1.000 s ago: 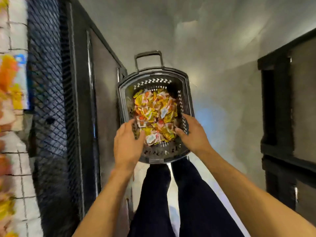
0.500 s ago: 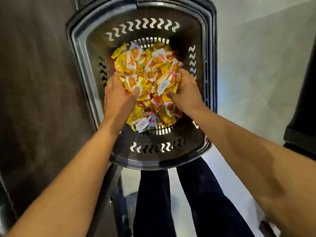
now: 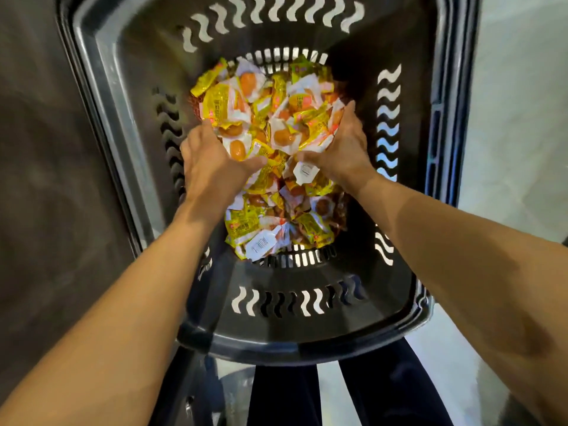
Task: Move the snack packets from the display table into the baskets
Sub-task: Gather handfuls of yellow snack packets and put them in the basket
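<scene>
Our left hand (image 3: pixel 212 161) and right hand (image 3: pixel 341 149) were apart, each curled round a heap of snack packets (image 3: pixel 276 118) that pointed every way, the basket (image 3: pixel 276 345) ran lengthwise away from us.

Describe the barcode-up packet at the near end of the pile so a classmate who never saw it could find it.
Find the big black basket with wavy slots. Its heap of snack packets runs toward the person; go to the nearest end. There one packet shows a white back with a black barcode, while its neighbours show yellow print.
</scene>
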